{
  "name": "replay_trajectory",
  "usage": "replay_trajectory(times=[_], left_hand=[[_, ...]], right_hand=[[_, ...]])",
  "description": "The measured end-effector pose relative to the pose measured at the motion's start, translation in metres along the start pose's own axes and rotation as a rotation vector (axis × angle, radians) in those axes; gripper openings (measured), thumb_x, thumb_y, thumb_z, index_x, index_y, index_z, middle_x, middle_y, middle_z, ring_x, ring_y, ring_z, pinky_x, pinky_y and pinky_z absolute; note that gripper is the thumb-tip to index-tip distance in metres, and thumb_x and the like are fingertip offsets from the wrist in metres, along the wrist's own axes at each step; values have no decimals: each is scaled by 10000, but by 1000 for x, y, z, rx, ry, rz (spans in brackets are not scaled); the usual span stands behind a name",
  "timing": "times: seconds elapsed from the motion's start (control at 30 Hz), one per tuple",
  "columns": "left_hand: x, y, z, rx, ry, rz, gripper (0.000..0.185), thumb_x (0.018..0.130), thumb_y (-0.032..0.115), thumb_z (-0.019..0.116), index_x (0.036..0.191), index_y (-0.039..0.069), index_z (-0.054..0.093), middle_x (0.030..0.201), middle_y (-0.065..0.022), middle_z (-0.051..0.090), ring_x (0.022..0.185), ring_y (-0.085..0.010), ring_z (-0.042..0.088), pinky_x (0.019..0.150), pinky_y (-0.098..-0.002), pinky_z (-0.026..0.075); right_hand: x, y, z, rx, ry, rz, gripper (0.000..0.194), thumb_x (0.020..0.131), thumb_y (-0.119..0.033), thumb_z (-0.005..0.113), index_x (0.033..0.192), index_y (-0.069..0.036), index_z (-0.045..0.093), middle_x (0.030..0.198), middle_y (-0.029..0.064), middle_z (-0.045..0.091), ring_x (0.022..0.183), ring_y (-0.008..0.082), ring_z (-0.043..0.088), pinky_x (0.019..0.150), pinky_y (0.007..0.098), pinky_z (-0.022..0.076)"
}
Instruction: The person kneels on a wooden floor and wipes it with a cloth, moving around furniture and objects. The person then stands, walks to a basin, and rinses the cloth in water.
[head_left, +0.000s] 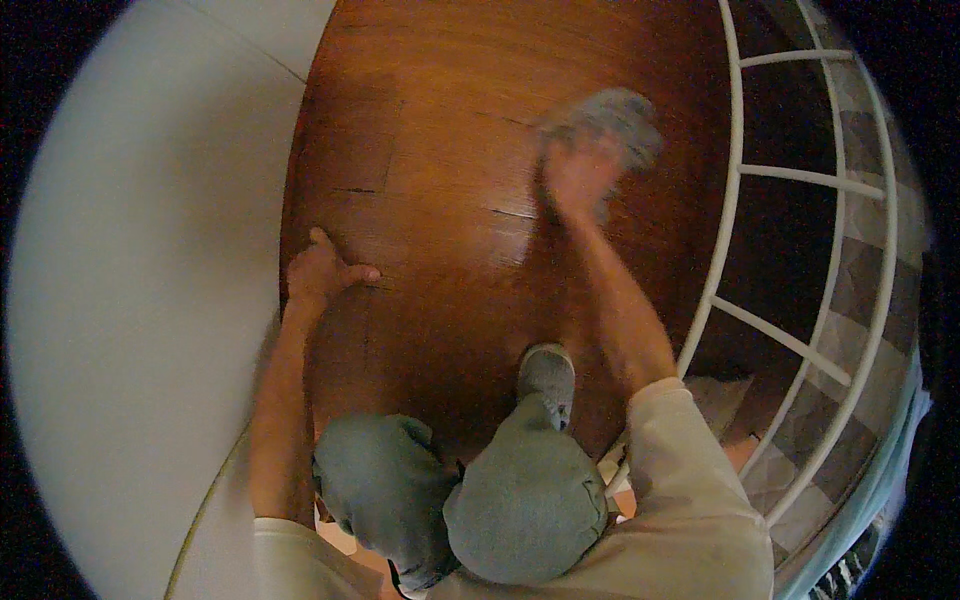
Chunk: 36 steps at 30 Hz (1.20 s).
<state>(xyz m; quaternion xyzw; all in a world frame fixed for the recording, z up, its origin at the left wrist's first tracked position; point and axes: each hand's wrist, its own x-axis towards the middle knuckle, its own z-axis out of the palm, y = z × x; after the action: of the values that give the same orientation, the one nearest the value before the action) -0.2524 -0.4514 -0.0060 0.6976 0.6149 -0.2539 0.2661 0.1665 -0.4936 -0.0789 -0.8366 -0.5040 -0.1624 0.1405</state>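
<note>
My right hand presses on a crumpled grey cloth lying on the brown wooden floor; both are blurred by motion. Its fingers are partly hidden by the blur and the cloth. Toward the left edge of the wood, beside the pale wall, my left hand rests on the boards with thumb and a finger spread, holding nothing. Between the two forearms are my bent knees in grey-green trousers, with one grey shoe on the wood.
A pale wall runs along the left side. On the right, a cream metal frame with crossbars stands beside the wood, with patterned fabric behind it. Light blue fabric hangs at the lower right.
</note>
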Motion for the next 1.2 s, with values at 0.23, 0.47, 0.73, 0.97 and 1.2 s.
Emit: replay_trajectory(times=[0.23, 0.47, 0.73, 0.97, 1.2], left_hand=[[-51, -9, 19, -103, 144, 4, 982, 769, 710, 778, 1259, -49, 393, 945, -234, 742, 929, -424, 733, 802, -486, 584], [-66, -49, 54, -73, 56, -79, 1206, 674, 779, 797, 1345, -116, 347, 1119, -314, 706, 1056, -483, 693, 924, -526, 562], [-38, -63, 35, -192, -196, -41, 1279, 643, 803, 803, 1387, -127, 338, 1318, -362, 601, 1214, -505, 614, 1041, -530, 511], [-32, -62, 41, -196, -204, -95, 1250, 694, 651, 856, 1487, -120, 274, 1370, -348, 566, 1263, -485, 585, 1068, -491, 495], [-43, -55, 29, -249, -229, -109, 1274, 587, 634, 930, 1429, -137, 365, 1229, -358, 653, 1166, -469, 660, 965, -497, 559]], right_hand=[[-104, -228, -50, 498, -508, -770, 637, 844, -402, 706, 1418, -148, 599, 1564, 202, 457, 1510, 401, 325, 1229, 652, 188], [13, -132, -16, 545, -479, -951, 705, 815, -352, 714, 1483, -208, 541, 1555, 138, 490, 1476, 354, 405, 1217, 639, 212], [147, -38, 108, 196, -388, -300, 752, 963, -652, 477, 1618, -306, 355, 1691, 196, 254, 1535, 493, 217, 1178, 731, 205], [68, -241, 77, 167, -233, -487, 585, 990, -528, 550, 1511, -264, 518, 1600, 204, 396, 1474, 468, 333, 1117, 704, 324], [-133, -294, -59, 584, -570, -950, 495, 977, -419, 535, 1367, -141, 662, 1549, 152, 507, 1525, 391, 302, 1208, 745, 94]])
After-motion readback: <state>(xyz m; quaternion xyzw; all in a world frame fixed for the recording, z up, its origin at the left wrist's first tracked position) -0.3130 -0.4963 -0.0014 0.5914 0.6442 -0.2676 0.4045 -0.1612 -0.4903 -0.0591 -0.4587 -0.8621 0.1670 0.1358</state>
